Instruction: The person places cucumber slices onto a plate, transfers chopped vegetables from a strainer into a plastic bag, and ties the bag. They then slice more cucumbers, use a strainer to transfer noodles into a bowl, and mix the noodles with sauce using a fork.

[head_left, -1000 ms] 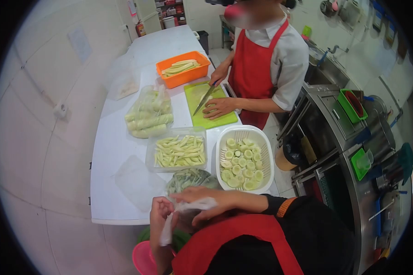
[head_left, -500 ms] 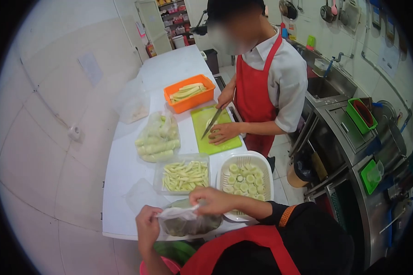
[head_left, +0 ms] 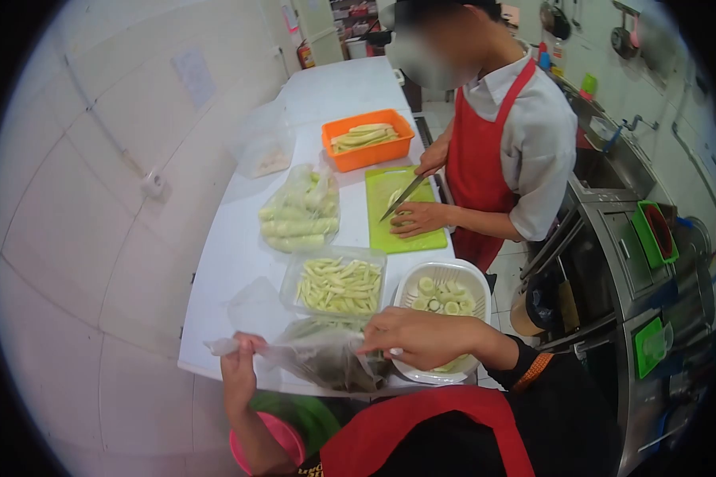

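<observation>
A translucent plastic bag (head_left: 326, 359) with dark greenish contents, hard to make out, lies at the table's near edge. My left hand (head_left: 241, 355) is closed on the bag's gathered left end, a twist of plastic sticking out past the fingers. At the other side, my right hand (head_left: 422, 332) grips the bag with bent fingers, in front of a white basket (head_left: 485, 290) of round pale-green slices (head_left: 445, 300). Just beyond the bag stands a clear container (head_left: 293, 278) full of pale-green strips (head_left: 340, 286).
Across the table (head_left: 239, 230), a co-worker in a red apron (head_left: 485, 163) holds a knife (head_left: 403, 196) over a green cutting board (head_left: 382, 230). An orange bin (head_left: 366, 157) and a bag of pale vegetables (head_left: 298, 219) stand nearby. Below the edge is a pink bucket (head_left: 282, 433).
My hands have moved apart, stretching the bag's top sideways between them. The view has shifted, so the table and co-worker appear farther right. The co-worker's knife stays at the board.
</observation>
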Demonstrator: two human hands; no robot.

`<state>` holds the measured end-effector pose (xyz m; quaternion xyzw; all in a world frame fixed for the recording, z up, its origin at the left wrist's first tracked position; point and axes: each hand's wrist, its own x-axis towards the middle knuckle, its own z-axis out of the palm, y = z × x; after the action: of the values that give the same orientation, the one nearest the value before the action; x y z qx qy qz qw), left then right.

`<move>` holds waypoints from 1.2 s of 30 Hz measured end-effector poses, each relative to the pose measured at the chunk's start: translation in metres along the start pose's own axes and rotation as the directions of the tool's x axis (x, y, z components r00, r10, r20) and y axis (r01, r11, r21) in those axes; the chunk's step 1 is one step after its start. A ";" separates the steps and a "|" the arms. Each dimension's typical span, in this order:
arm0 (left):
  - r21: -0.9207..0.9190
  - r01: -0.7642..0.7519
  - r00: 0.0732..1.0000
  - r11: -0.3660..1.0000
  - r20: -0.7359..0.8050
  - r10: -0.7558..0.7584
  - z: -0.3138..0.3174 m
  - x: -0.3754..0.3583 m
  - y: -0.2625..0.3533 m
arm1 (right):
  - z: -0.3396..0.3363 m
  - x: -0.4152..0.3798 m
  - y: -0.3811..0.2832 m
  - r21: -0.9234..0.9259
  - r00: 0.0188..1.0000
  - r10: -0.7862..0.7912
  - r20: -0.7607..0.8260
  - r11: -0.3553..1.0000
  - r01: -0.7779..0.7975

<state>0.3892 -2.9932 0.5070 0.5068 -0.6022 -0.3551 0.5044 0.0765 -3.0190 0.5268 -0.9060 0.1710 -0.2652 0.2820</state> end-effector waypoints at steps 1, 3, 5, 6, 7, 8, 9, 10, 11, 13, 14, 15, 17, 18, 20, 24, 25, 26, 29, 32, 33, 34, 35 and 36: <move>-0.077 0.001 1.000 0.997 -0.007 -0.002 0.002 0.002 0.004 | 0.000 0.010 -0.012 -0.104 0.995 -0.068 -0.076 0.993 0.060; -0.220 -0.003 1.000 0.976 -0.031 -0.003 0.005 0.007 0.013 | 0.018 0.035 -0.020 -0.267 0.988 -0.123 -0.098 0.959 0.093; -0.262 0.014 0.998 0.965 -0.056 -0.030 0.019 0.009 0.024 | 0.061 0.057 -0.015 -0.371 0.997 -0.084 -0.001 0.925 0.077; -0.325 0.038 0.993 0.945 -0.098 -0.073 0.023 0.008 0.029 | 0.078 0.060 -0.001 -0.438 0.996 -0.031 0.089 0.896 0.068; -0.389 0.041 0.985 0.920 -0.139 -0.103 0.025 0.009 0.035 | 0.091 0.059 0.007 -0.400 0.998 -0.030 0.064 0.915 0.053; -0.457 0.031 0.975 0.889 -0.181 -0.127 0.021 0.011 0.037 | 0.103 0.052 0.013 -0.368 0.999 -0.026 0.043 0.929 0.040; -0.413 0.036 0.974 0.910 -0.190 -0.124 0.012 0.010 0.032 | 0.107 0.047 0.017 -0.335 0.999 -0.016 0.029 0.942 0.025; -0.371 0.052 0.973 0.927 -0.192 -0.131 0.004 0.007 0.022 | 0.098 0.044 0.009 -0.194 1.000 0.016 -0.002 0.981 -0.016; -0.327 0.074 0.973 0.942 -0.185 -0.141 -0.003 0.003 0.016 | 0.086 0.038 -0.003 -0.046 0.998 0.064 -0.031 0.997 -0.065; 0.053 0.109 0.963 0.993 -0.251 -0.093 -0.002 -0.002 0.027 | 0.066 0.039 -0.027 0.153 0.982 0.187 0.009 0.971 -0.186; 0.210 0.119 0.965 0.970 -0.253 -0.064 -0.004 -0.006 0.033 | 0.059 0.041 -0.037 0.199 0.966 0.250 0.072 0.945 -0.260; 0.364 0.123 0.969 0.923 -0.243 -0.033 -0.005 -0.010 0.041 | 0.054 0.044 -0.041 0.239 0.942 0.310 0.131 0.912 -0.333; 0.261 0.264 0.962 0.929 -0.136 -0.235 -0.005 -0.017 0.069 | 0.050 0.061 -0.044 0.095 0.826 0.387 0.409 0.882 -0.461; 0.216 0.333 0.943 0.918 -0.069 -0.326 -0.006 -0.019 0.075 | 0.051 0.065 -0.046 0.010 0.736 0.426 0.526 0.862 -0.506; 0.211 0.003 1.000 0.977 -0.023 0.001 -0.008 -0.021 0.064 | 0.067 0.057 -0.026 -0.361 0.794 0.549 0.262 0.818 -0.447; -0.010 0.010 0.997 1.000 0.070 -0.009 -0.022 -0.029 0.051 | 0.031 0.029 -0.022 -0.725 0.867 0.483 0.122 0.640 -0.254; -0.081 0.110 0.992 0.991 0.065 -0.105 -0.021 -0.032 0.052 | 0.020 0.017 -0.022 -0.727 0.907 0.400 0.128 0.661 -0.189; -0.081 0.107 0.992 0.991 0.071 -0.101 -0.020 -0.034 0.053 | 0.009 0.006 -0.022 -0.727 0.940 0.314 0.136 0.676 -0.121; -0.094 0.087 0.995 0.992 0.050 -0.082 -0.014 -0.036 0.055 | -0.029 -0.018 -0.019 -0.088 0.958 0.278 -0.066 0.955 -0.283; -0.122 0.054 0.997 0.991 -0.041 -0.060 -0.016 -0.035 0.058 | -0.035 -0.074 0.022 -0.038 0.427 0.609 -0.669 0.545 -0.837; -0.120 0.051 0.998 0.991 -0.041 -0.056 -0.016 -0.034 0.056 | -0.026 -0.095 0.041 -0.007 0.243 0.733 -0.636 0.309 -0.951; -0.117 0.044 0.998 0.992 -0.043 -0.049 -0.017 -0.033 0.054 | 0.002 -0.141 0.082 -0.200 0.378 0.681 -0.627 0.328 -0.923; -0.113 0.037 0.998 0.993 -0.051 -0.043 -0.017 -0.031 0.053 | 0.019 -0.146 0.087 -0.136 0.295 0.731 -0.615 0.271 -0.953; -0.108 0.047 0.996 0.993 -0.074 -0.055 -0.016 -0.029 0.055 | 0.030 -0.141 0.087 -0.073 0.216 0.774 -0.595 0.215 -0.974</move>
<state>0.3903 -2.9512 0.5552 0.5079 -0.5493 -0.3796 0.5442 -0.0334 -3.0100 0.3993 -0.5807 0.7800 -0.1968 0.1251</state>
